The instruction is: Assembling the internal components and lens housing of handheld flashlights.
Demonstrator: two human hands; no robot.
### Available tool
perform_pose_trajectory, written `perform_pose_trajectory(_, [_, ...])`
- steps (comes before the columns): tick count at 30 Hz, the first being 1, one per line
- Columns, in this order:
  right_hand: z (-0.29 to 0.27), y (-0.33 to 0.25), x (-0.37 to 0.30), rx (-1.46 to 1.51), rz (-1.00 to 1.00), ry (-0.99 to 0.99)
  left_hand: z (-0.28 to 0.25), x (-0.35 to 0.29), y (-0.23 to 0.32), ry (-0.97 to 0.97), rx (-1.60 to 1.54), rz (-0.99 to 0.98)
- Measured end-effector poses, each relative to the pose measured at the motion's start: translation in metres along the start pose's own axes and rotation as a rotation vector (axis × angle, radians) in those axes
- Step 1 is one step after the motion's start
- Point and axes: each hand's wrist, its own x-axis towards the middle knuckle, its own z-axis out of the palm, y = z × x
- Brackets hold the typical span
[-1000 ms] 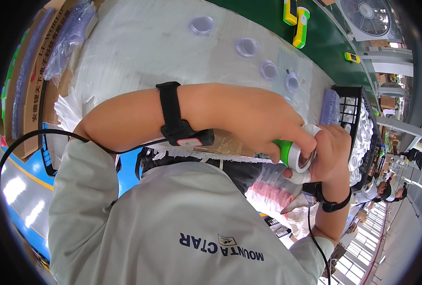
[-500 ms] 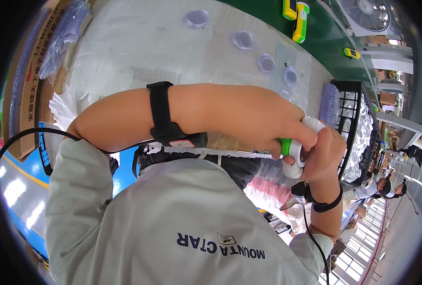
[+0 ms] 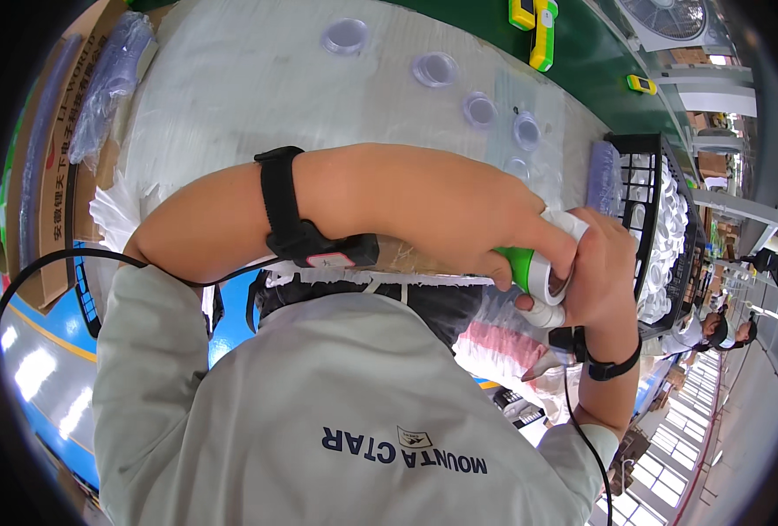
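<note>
My left hand (image 3: 529, 230) reaches across to the right, its fingers and thumb closed on a round white-and-green ring-shaped part (image 3: 519, 265). From the other side my right hand (image 3: 606, 273) grips the same part, whose white rim faces it. White wrapping covers a finger of the right hand. Fingers hide much of the part, so its exact kind does not show. Beyond the left forearm, several clear plastic rings (image 3: 434, 69) lie spread on the film-covered table (image 3: 258, 88).
A black crate (image 3: 639, 180) full of white ring-shaped pieces (image 3: 663, 237) stands by my right hand. Against it is a bluish plastic roll (image 3: 605, 180). Yellow-green devices (image 3: 542, 35) lie at the back. Cardboard (image 3: 60, 184) and a plastic-wrapped bundle (image 3: 117, 83) are at left.
The part has turned or shifted between my hands, and more of its green side and white rim shows. My right wrist has moved slightly right. The whole view has shifted a little.
</note>
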Motion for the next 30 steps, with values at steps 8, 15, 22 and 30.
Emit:
perform_pose_trajectory(8, [0.007, -0.029, -0.001, 0.004, 0.382, 0.093, 0.018, -0.002, 0.011, 0.162, 0.231, -0.016])
perform_pose_trajectory(15, [-0.001, -0.005, 0.001, -0.077, -0.063, 0.125, 0.011, 0.002, 0.006, 0.044, 0.056, 0.078])
perform_pose_trajectory(22, [-0.006, -0.041, -0.009, -0.070, 0.522, -0.125, 0.036, -0.002, 0.022, 0.191, 0.293, -0.094])
perform_pose_trajectory(30, [0.004, -0.014, -0.021, -0.191, 0.025, 0.085, 0.024, 0.003, 0.017, 0.116, 0.153, 0.008])
